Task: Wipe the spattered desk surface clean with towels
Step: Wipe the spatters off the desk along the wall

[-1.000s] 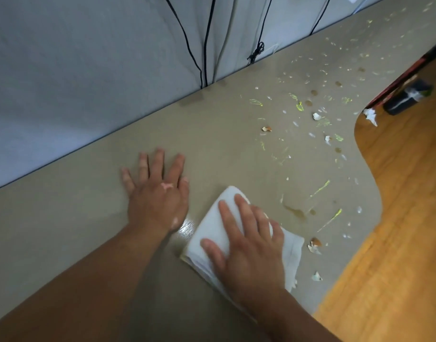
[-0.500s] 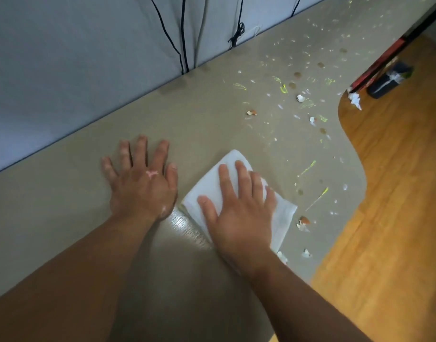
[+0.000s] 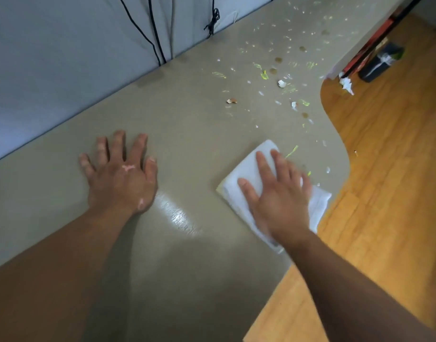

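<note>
White folded towel point(image 3: 246, 178) lies flat on the grey-beige bench point(image 3: 187, 134), near its front curved edge, w/ one corner hanging just past the edge over the wood floor point(image 3: 384, 193). Right hand point(image 3: 278, 201) is pressed palm-down on the towel, fingers point(image 3: 263, 166) stretched out & slightly spread, not curled round the cloth; motion blur on the outer fingers. Left hand point(image 3: 123, 178) lies flat on bare bench well left of the towel, fingers splayed wide, holding nothing. Wet shiny streak point(image 3: 179, 215) between the two hands. Beyond the towel: green-yellow smears point(image 3: 263, 75), white flecks, brown spots & small scraps point(image 3: 231, 101) scattered over the bench. Black cables point(image 3: 155, 35) hang down the grey wall behind.
</note>
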### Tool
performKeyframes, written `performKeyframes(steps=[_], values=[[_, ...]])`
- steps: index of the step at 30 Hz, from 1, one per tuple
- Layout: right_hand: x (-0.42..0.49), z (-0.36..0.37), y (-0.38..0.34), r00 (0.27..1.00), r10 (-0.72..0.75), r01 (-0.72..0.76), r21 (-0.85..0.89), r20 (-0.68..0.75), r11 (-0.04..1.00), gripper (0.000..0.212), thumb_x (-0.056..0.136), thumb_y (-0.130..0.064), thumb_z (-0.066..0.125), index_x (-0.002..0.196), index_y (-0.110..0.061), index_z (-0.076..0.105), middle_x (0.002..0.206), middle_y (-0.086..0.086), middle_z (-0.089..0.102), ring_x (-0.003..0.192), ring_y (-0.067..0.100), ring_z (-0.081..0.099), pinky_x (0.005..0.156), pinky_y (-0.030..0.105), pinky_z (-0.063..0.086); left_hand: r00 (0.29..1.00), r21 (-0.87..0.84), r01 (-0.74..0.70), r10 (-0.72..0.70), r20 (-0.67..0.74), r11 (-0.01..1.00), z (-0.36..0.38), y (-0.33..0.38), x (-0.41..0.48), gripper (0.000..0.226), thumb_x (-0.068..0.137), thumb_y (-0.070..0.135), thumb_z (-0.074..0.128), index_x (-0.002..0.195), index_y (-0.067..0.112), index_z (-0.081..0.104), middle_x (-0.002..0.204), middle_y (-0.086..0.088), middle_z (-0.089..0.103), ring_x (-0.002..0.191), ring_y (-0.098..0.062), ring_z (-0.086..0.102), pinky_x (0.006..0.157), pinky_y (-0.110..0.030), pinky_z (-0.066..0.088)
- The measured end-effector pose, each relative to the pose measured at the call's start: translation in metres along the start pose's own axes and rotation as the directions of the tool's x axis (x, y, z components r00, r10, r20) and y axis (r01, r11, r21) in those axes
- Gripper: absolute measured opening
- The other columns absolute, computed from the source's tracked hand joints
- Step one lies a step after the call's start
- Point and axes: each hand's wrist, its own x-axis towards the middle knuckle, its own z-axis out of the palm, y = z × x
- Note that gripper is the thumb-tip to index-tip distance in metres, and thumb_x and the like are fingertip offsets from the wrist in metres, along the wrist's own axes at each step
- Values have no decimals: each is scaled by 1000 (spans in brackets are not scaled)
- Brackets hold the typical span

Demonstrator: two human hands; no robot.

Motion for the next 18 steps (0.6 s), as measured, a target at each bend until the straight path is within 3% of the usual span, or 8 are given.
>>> performKeyframes(steps=[4,9,13,18], values=[[43,-9,34,999,14,-14,3,29,1000,78,94,-79,13,161,-38,22,171,-4,15,150,25,22,122,55,17,1000,16,1,-2,27,1000,-2,2,-1,56,103,56,21,157,43,17,170,-1,8,156,-34,5,123,-66,4],[13,-10,6,998,44,-44,-3,39,999,78,96,-77,19,162,-36,19,172,0,10,154,28,16,123,57,11,997,6,11,-11,70,1000,-8,7,1,57,104,53,23,159,40,17,171,-4,7,157,-36,2,122,-68,2],[-73,1,-31,996,-82,81,55,20,995,80,94,-76,31,161,-32,29,170,4,21,153,32,24,121,60,18,994,-30,61,-58,89,998,-11,20,-1,54,104,46,27,157,36,21,170,-4,10,156,-37,5,121,-69,6],[-125,12,-20,971,-238,238,69,-13,969,75,92,-77,44,155,-36,42,166,-3,33,149,27,37,120,59,22,999,-73,36,-36,-6,997,-5,42,-8,53,101,36,40,152,24,35,163,-9,23,152,-36,18,119,-71,12]])
